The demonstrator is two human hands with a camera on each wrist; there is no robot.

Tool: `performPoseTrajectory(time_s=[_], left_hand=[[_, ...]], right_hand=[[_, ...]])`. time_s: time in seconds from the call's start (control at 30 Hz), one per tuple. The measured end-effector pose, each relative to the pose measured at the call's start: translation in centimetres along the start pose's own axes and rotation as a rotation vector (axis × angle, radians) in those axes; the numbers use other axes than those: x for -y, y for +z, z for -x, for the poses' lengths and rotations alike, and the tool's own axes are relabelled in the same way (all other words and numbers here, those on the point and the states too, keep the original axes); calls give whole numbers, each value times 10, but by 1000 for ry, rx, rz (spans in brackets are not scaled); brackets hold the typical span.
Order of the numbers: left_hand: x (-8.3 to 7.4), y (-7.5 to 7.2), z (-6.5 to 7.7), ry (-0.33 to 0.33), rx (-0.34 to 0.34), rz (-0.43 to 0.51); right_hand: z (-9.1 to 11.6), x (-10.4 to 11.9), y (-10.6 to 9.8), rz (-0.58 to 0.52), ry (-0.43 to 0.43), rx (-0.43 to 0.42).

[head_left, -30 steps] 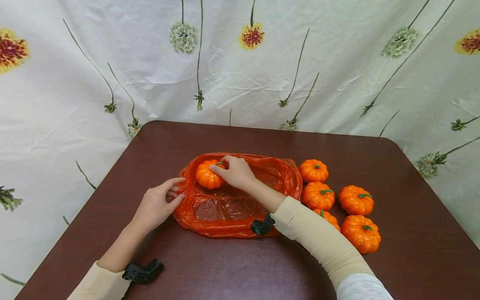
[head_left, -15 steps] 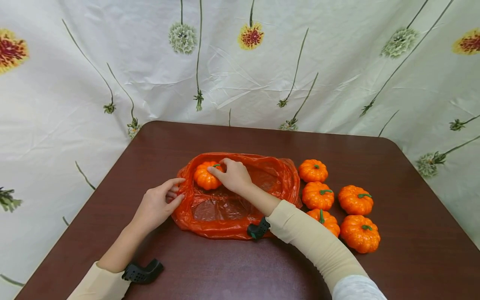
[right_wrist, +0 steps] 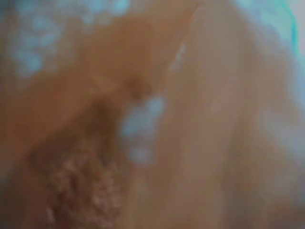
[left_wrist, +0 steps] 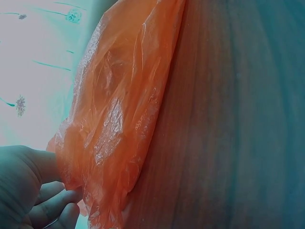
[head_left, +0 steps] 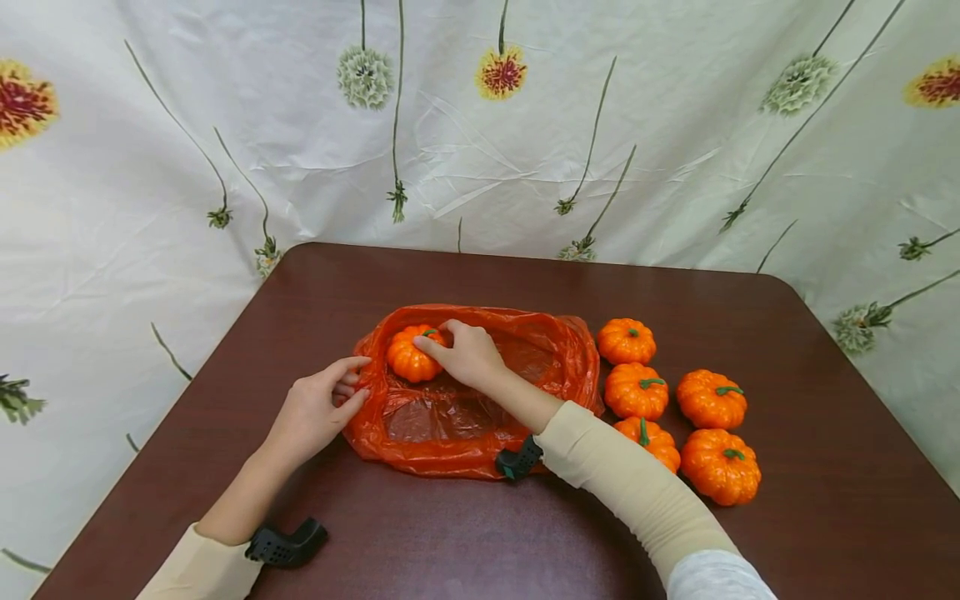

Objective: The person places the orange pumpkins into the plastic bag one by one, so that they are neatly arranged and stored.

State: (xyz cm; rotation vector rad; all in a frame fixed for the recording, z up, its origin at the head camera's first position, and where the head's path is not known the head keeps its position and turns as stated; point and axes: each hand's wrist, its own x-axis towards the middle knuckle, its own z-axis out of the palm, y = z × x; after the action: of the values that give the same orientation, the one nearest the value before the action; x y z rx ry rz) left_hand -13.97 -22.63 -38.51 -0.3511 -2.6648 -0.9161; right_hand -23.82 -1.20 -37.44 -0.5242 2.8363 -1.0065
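Observation:
An orange-red plastic bag (head_left: 442, 461) lies spread on the table with its mouth facing up. Inside its left end is a small toy pumpkin (head_left: 409, 358) with a green stem, and my right hand (head_left: 472, 358) grips it from the right by thumb and fingers. My left hand (head_left: 318, 408) pinches the bag's left rim. Up close in the left wrist view, the thumb and curled fingers of that hand (left_wrist: 28, 186) meet the crumpled bag edge (left_wrist: 114, 109). The right wrist view is too blurred to make out the hand or the pumpkin.
Several more toy pumpkins stand right of the bag, among them a far one (head_left: 627, 341) close to its rim and a near one (head_left: 721, 468). My right forearm partly covers one pumpkin (head_left: 651, 442). A flowered white cloth (head_left: 450, 150) hangs behind the dark table (head_left: 465, 533).
My right hand has shifted slightly left and lower with the pumpkin inside the bag. The bag's right end has drawn a little left. My left hand stays in place.

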Motion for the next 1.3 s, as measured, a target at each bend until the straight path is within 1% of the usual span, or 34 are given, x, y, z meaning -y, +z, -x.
performPoseTrajectory(time_s=[0.33, 0.67, 0.97, 1.2, 1.3], left_hand=[[1, 0, 1, 3, -9, -4], [-1, 0, 1, 3, -20, -1], [-1, -1, 3, 3, -22, -4], [-1, 0, 1, 7, -13, -3], [-1, 0, 1, 12, -16, -6]], right_hand=[[8, -2, -13, -60, 0, 31], [21, -6, -33, -50, -26, 64], [31, -16, -50, -69, -22, 88], [35, -27, -65, -54, -7, 71], [36, -33, -72, -68, -10, 74]])
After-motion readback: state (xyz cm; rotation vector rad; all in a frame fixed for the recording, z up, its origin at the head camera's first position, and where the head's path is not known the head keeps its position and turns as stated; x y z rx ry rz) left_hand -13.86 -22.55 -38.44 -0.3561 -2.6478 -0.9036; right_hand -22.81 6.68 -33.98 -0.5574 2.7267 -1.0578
